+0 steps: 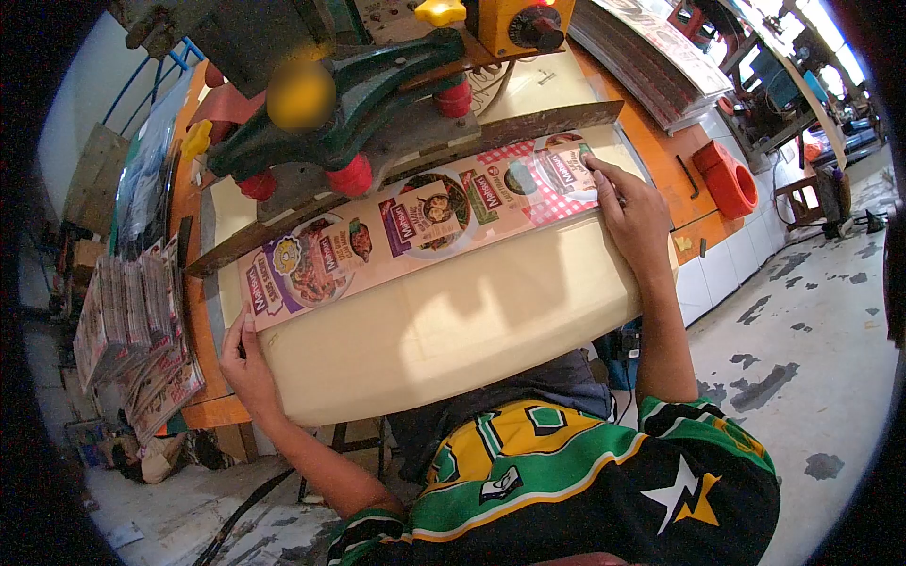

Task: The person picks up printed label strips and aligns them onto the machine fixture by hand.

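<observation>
A long printed food-label sheet, glossy and pink with pictures of dishes, lies flat on a cream-covered board. Its far long edge runs along a metal bar under the machine. My left hand has its fingers closed at the sheet's near left corner. At the right end, my right hand grips the sheet's edge between thumb and fingers. The undersides of both grips are hidden. Above the sheet stands the dark green press frame with red round fittings.
Stacks of printed sheets stand at the left and at the upper right. A red tube-like part and a black hex key lie on the orange table. A yellow control box with a dial sits at the top.
</observation>
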Available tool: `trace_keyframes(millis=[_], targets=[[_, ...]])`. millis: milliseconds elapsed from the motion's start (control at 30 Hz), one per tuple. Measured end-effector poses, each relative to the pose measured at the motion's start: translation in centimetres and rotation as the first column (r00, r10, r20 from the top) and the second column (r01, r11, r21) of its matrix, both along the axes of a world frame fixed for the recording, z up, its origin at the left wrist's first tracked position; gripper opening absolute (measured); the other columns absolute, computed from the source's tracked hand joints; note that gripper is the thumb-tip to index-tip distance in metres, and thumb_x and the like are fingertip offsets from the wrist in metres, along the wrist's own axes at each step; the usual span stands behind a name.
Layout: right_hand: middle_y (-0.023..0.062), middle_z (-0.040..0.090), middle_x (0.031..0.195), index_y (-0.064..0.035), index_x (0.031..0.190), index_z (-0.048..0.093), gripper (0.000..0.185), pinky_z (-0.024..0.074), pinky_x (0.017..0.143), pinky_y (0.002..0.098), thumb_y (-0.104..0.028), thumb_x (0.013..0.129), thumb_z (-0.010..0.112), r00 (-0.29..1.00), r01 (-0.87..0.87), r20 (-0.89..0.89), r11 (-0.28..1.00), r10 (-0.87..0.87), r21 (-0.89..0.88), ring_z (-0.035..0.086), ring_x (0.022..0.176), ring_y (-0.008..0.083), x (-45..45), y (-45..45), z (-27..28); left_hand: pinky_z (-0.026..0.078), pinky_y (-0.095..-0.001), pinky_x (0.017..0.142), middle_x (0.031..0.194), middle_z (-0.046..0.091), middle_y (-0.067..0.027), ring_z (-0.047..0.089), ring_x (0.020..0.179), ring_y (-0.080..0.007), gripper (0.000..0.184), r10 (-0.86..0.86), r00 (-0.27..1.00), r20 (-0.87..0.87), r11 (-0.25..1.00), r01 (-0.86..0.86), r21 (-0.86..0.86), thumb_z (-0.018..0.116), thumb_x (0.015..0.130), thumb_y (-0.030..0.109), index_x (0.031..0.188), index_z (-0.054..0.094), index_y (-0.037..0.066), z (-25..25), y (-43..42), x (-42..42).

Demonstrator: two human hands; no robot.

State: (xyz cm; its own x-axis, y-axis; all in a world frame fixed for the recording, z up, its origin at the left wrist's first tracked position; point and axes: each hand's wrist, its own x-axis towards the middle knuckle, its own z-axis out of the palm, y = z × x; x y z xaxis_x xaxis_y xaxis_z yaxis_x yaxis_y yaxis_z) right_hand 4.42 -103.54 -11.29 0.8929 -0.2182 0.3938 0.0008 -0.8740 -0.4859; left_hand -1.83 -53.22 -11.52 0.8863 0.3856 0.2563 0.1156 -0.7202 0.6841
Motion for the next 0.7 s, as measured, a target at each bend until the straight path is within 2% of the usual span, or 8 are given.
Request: trace_keyframes(millis=[567,700], targets=[[0.0155,0.073,0.091,-0.0198,0.120,0.075,0.027,0.0535,0.072,0.0413,-0.028,0.098,0.062,1.000,0.000,0.017,1.000,0.000,0.016,0.071,0.079,0.0319,-0.01,0.11,0.06,0.046,-0.0372,0.101,0.121,0.071,-0.0184,0.064,0.110,-0.0239,0.043,0.002,1.000,-0.009,0.999,-0.003,-0.047,0.056,0.105,0.033,0.130,0.068,0.000,-0.16,0.11,0.00],[0.0155,0.073,0.093,-0.0205,0.121,0.074,0.027,0.0537,0.072,0.0410,-0.028,0.098,0.061,1.000,0.004,-0.010,1.000,-0.004,-0.018,0.071,0.080,0.0316,0.03,-0.23,-0.19,0.046,-0.0369,0.102,0.121,0.071,-0.0179,0.064,0.110,-0.0237,0.043,-0.020,1.000,-0.002,1.000,0.020,0.001,0.056,0.105,0.032,0.130,0.068,0.000,0.14,-0.12,-0.03]])
